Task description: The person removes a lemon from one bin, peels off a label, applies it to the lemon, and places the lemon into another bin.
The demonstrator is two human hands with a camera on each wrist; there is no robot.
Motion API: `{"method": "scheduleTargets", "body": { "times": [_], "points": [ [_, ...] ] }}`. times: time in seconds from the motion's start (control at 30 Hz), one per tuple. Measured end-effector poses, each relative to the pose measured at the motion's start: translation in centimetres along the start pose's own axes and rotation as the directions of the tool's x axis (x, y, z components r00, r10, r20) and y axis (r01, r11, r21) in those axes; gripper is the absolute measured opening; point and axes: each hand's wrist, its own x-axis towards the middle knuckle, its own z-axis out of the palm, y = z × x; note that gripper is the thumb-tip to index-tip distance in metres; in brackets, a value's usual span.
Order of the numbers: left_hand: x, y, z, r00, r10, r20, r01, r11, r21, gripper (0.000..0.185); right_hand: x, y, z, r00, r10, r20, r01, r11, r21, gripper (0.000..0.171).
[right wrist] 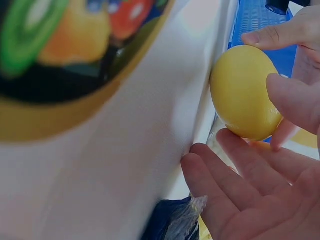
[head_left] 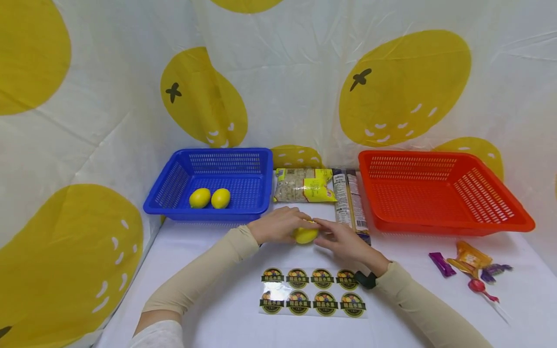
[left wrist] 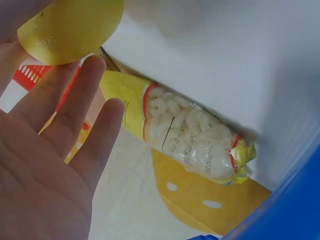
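Note:
Both hands meet over the middle of the table around one yellow lemon [head_left: 306,236]. My left hand [head_left: 278,224] holds the lemon [left wrist: 72,30] from its left, the other fingers spread in the left wrist view. From the right, my right hand [head_left: 345,241] has its thumb and fingertips on the lemon [right wrist: 245,92], with the remaining fingers extended below it. On the table just in front lies a clear sheet of round fruit stickers [head_left: 323,279] in two rows. Two more lemons [head_left: 220,198] sit side by side in the blue basket [head_left: 217,215] at the back left.
A red basket [head_left: 444,224] stands at the back right. Between the baskets lie a yellow-ended snack bag [head_left: 304,185] and a long dark packet [head_left: 348,198]. Several wrapped candies [head_left: 472,255] and a red lollipop [head_left: 476,285] lie in front of the red basket.

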Motion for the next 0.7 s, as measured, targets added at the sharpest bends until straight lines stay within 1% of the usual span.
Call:
{"method": "scheduleTargets", "body": {
  "times": [0.23,0.5,0.7],
  "points": [
    [-0.14,-0.01,0.03,1.0,0.015,-0.027,-0.016,1.0,-0.025,0.072,0.08,-0.08,0.11,0.999,0.025,-0.024,-0.026,0.999,-0.026,0.063],
    [-0.33,0.33,-0.04,0.999,0.012,-0.032,-0.013,0.999,-0.041,0.07,0.32,0.12,0.53,0.997,0.046,-0.059,-0.049,0.998,-0.044,0.061],
    [-0.37,0.18,-0.07,0.999,-0.009,-0.036,0.007,0.998,-0.064,0.069,0.62,0.16,0.49,0.997,0.02,-0.079,-0.024,0.999,-0.046,0.056]
  ]
}}
